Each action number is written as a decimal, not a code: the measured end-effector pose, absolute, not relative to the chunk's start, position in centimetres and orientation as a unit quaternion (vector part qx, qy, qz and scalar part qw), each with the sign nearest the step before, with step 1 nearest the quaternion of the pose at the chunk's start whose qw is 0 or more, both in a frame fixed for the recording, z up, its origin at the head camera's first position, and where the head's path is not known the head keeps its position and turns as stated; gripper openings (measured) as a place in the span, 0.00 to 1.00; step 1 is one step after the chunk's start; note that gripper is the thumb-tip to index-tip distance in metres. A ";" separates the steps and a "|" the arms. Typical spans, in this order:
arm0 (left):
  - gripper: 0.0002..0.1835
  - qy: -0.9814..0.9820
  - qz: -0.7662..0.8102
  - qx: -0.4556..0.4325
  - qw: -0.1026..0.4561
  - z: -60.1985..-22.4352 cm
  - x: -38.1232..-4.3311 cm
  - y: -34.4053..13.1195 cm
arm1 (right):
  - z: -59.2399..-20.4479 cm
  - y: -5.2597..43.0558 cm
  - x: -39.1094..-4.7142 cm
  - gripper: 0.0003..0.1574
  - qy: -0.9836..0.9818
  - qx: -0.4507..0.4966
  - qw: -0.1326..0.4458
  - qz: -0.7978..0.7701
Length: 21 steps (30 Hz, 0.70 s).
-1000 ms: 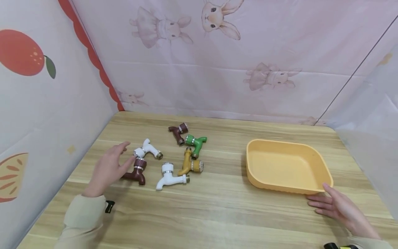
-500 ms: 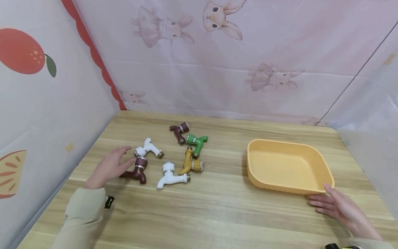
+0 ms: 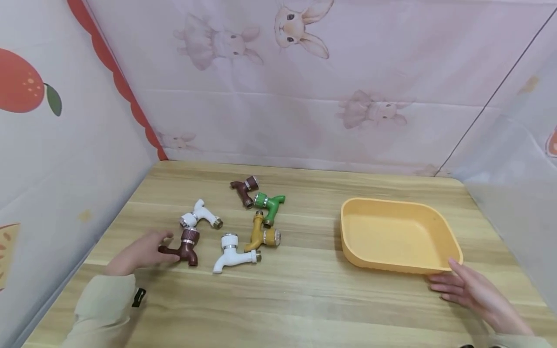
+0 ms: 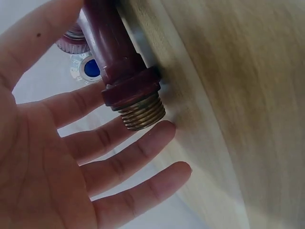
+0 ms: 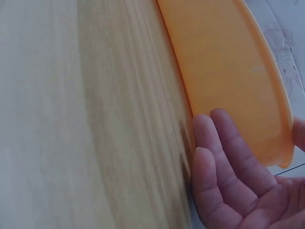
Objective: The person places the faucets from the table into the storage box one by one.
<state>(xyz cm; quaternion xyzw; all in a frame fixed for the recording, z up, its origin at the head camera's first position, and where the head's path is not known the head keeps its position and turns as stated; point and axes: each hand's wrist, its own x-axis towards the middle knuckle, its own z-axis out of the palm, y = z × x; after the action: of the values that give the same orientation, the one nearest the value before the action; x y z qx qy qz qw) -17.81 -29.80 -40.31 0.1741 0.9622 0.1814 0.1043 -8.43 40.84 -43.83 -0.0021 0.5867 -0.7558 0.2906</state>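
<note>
My left hand (image 3: pixel 143 250) is at the maroon tap (image 3: pixel 186 247) on the left of the table, its fingers apart and fairly straight. In the left wrist view, the threaded brass end (image 4: pixel 143 114) of that tap lies between thumb and fingers, without a visible firm grip. My right hand (image 3: pixel 476 292) holds the near right corner of a yellow plastic basin (image 3: pixel 400 268). Its thumb is on the rim while its fingers (image 5: pixel 231 143) lie against the outer wall in the right wrist view. Nothing is visible inside the basin.
Close to the maroon tap lie a white tap (image 3: pixel 202 213) and a second white tap (image 3: pixel 235 257). Farther back are a mustard-yellow tap (image 3: pixel 259 235), a green tap (image 3: pixel 271 205) and a smaller maroon tap (image 3: pixel 245 190). Printed cloth walls (image 3: pixel 304 130) enclose the wooden table (image 3: pixel 304 309).
My left hand has lowered from above the maroon tap toward its threaded end. The right hand stays at the basin corner. The head view has shifted slightly.
</note>
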 end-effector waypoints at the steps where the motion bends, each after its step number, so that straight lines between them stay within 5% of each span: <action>1: 0.35 0.962 0.181 0.175 0.106 -40.3 -17.7 -29.9 | -43.8 40.8 -8.5 0.23 0.586 -0.007 0.289 -0.757; 13: 0.15 0.964 0.167 0.161 0.128 -39.6 -17.8 -29.4 | -43.3 40.8 -8.2 0.20 0.621 0.016 0.280 -0.732; 21: 0.11 0.961 0.171 0.191 0.108 -39.8 -17.4 -29.8 | -43.4 40.7 -8.1 0.19 0.634 0.026 0.272 -0.723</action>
<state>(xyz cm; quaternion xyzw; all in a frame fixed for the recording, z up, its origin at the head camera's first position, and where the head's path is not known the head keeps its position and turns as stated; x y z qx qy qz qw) -17.40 -29.84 -39.81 0.1910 0.9606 0.1708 0.1079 -8.11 40.68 -43.39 0.0258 0.6339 -0.7234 0.2724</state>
